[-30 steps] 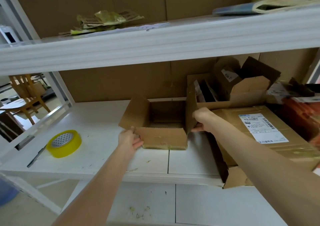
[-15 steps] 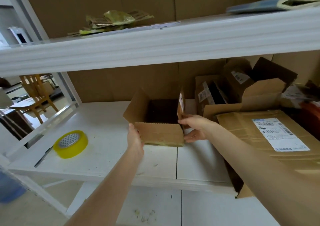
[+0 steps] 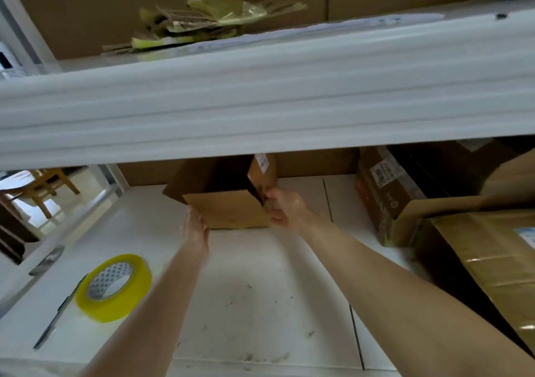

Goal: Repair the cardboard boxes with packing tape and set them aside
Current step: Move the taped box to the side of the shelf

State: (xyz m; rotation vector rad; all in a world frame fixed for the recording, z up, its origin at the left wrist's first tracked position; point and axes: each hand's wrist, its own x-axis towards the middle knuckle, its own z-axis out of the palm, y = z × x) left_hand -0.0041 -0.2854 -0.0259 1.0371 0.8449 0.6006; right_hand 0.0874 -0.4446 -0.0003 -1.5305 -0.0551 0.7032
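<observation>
A small open cardboard box (image 3: 231,209) stands on the white shelf (image 3: 260,290), partly hidden behind the upper shelf's edge. My left hand (image 3: 195,227) presses flat against the box's front left corner. My right hand (image 3: 285,210) grips the box's right side at the upright flap, fingers curled round the edge. A yellow roll of packing tape (image 3: 114,287) lies flat on the shelf to the left, well apart from both hands.
The upper shelf's thick white edge (image 3: 260,93) crosses the view, with crumpled yellow wrapping (image 3: 214,18) on top. Larger cardboard boxes (image 3: 388,194) and a taped parcel (image 3: 492,258) crowd the right. A dark pen-like tool (image 3: 55,318) lies beside the tape.
The box has been pushed farther back on the shelf and its right flap stands up. My view has moved closer and lower, so the upper shelf now hides the box's top.
</observation>
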